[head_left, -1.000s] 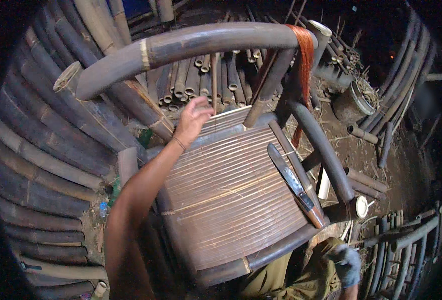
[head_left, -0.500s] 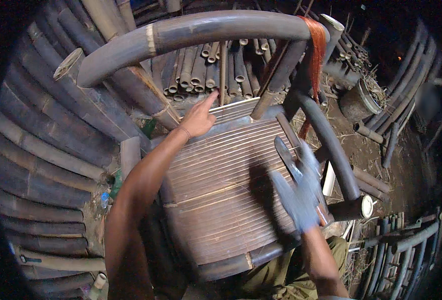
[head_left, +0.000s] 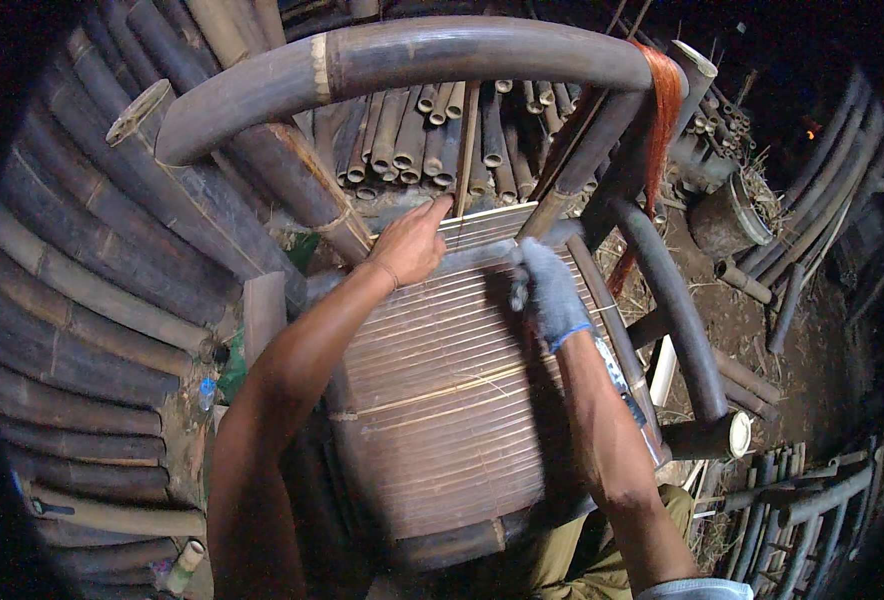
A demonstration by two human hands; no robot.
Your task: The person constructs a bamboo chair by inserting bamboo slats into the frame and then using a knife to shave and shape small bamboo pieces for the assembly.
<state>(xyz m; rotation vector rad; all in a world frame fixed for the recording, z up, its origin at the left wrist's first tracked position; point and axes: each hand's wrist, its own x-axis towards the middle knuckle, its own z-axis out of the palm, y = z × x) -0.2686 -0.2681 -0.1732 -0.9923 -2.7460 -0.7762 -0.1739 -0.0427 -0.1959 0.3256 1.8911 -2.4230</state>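
Note:
A bamboo chair lies in front of me, its slatted seat facing up. My bare left hand rests flat on the far left end of the slats, index finger stretched toward the back edge. My right hand, in a grey-blue glove, has its fingers curled on a grey bamboo slat lying across the seat's far end, close beside the left hand. A knife lies along the seat's right edge, mostly hidden under my right forearm.
The chair's thick curved rail arches over the hands, with an orange strip tied at its right end. The right armrest runs alongside. Stacked bamboo poles fill the left, cut pole ends the back, and a metal bucket the right.
My gloved right hand came up from the lower right, crossed over the knife and reached the seat's far end. My left hand stayed at the back edge of the slats.

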